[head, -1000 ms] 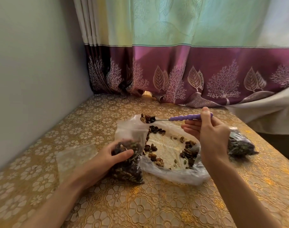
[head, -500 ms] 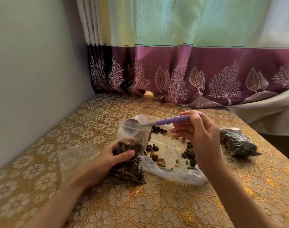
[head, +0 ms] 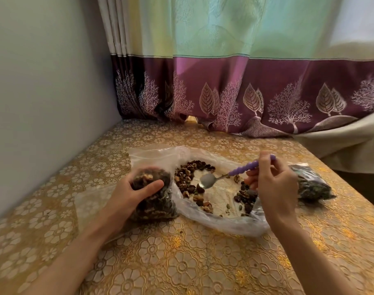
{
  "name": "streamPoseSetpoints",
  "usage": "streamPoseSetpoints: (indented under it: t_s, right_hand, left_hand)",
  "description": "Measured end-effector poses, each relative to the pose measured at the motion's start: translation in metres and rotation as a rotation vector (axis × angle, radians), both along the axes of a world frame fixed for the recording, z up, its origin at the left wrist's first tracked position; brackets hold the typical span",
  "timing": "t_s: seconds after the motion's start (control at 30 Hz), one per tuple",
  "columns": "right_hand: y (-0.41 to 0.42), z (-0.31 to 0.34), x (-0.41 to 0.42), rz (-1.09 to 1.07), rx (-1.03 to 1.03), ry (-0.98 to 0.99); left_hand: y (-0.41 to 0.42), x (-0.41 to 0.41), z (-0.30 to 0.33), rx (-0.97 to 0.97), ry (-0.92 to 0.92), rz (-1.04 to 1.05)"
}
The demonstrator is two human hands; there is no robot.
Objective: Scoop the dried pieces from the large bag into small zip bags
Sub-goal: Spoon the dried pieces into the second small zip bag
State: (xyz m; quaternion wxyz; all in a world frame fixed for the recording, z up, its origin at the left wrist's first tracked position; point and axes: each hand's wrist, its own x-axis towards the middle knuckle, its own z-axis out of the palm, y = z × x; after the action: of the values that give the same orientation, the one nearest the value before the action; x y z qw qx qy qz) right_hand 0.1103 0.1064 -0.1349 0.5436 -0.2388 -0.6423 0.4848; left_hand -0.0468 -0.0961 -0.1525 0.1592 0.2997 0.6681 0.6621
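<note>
Head view: left hand [head: 128, 198] at 9 o'clock of centre, fingers and thumb curled round a small bag [head: 154, 199]; bag is stuffed with dark dried pieces, standing on the table [head: 181, 269], its clear top flopped back toward 12 o'clock; right hand [head: 273, 188] at 3 o'clock, thumb and fingers pinching the purple handle of a spoon [head: 224, 176]; spoon bowl points to 9 o'clock, looks empty, hovering over the big bag [head: 228, 225]; cannot tell if the bowl touches the plastic.

Big bag lies flat and open between the hands, touching the small bag on its 3 o'clock side; pieces [head: 190, 175] in it sit in two patches: one arc at 10–11 o'clock of the spoon bowl, one clump at 4 o'clock under the right hand; a few loose bits along the 6 o'clock edge.

Another filled bag [head: 313, 186] lies at 3 o'clock beyond the right hand; an empty flat bag [head: 90, 201] lies at 9 o'clock under the left wrist; curtain [head: 245, 92] hangs at 12 o'clock, wall [head: 43, 92] at 9–10 o'clock.
</note>
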Motion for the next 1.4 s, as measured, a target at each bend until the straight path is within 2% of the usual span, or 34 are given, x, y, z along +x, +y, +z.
streamPoseSetpoints:
  t_s: [0.2, 0.47, 0.73, 0.9, 1.17, 1.4]
  right_hand:
    - [-0.001, -0.003, -0.001, -0.094, 0.193, -0.088]
    - [-0.004, -0.004, -0.001, -0.086, 0.230, -0.114]
    - [-0.002, -0.003, 0.001, -0.071, 0.183, -0.094]
    - [0.000, -0.008, -0.001, -0.016, 0.093, -0.104]
    - [-0.020, -0.015, -0.011, 0.237, -0.058, -0.089]
    - [-0.017, -0.015, -0.010, 0.353, -0.347, -0.122]
  left_hand:
    - [-0.002, 0.000, -0.001, -0.021, -0.008, 0.013]
    - [-0.001, -0.003, -0.002, -0.032, -0.014, 0.013]
    - [-0.002, -0.004, -0.003, -0.039, -0.022, 0.005]
    - [-0.002, -0.004, -0.004, -0.034, -0.040, 0.010]
    - [-0.002, -0.005, -0.005, -0.044, -0.038, 0.006]
    - [-0.001, -0.005, -0.004, -0.046, -0.021, 0.007]
